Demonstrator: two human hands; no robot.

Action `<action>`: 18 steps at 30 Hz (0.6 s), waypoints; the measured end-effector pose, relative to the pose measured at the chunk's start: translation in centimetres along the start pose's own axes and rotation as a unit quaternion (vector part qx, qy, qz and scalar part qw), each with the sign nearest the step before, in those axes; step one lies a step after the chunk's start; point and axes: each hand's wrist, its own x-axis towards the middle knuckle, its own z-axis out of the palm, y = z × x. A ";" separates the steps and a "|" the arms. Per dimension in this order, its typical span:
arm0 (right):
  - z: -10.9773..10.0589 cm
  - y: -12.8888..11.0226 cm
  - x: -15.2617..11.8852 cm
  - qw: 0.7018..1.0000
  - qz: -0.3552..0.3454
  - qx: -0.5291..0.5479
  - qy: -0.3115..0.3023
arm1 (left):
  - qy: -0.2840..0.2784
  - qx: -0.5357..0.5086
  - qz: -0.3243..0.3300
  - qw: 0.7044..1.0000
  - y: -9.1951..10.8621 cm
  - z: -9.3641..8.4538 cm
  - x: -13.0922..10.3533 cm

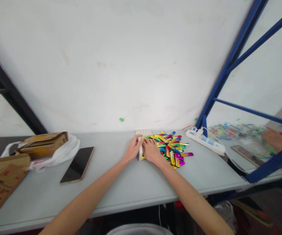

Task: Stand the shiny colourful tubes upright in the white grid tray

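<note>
The white tray (141, 143) sits near the middle of the grey table (131, 186), close to the wall, and its long axis runs from me straight toward the wall, the far end pointing away. I have my left hand (133, 148) against its left side, fingers curled around the edge, pinching it from that flank. My right hand (152, 150) lies on the other side, palm down with fingers together, covering the near edge of the pile of shiny coloured sticks (171, 147); whether it grips one I cannot tell. The sticks lie fanned in every direction, just right of the tray. Beyond them a white power strip (206, 141) lies slanted, near the blue frame post (219, 85). To my left a dark phone (77, 164) rests face up, well apart from the tray, with a plastic bag (60, 151) and cardboard boxes (43, 143) past it. Another person's hand (276, 138) is at the far right.
</note>
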 end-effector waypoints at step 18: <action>0.2 -0.1 0.1 1.000 -0.021 -0.012 0.006 | 0.036 0.023 -0.008 0.999 0.5 -0.9 0.6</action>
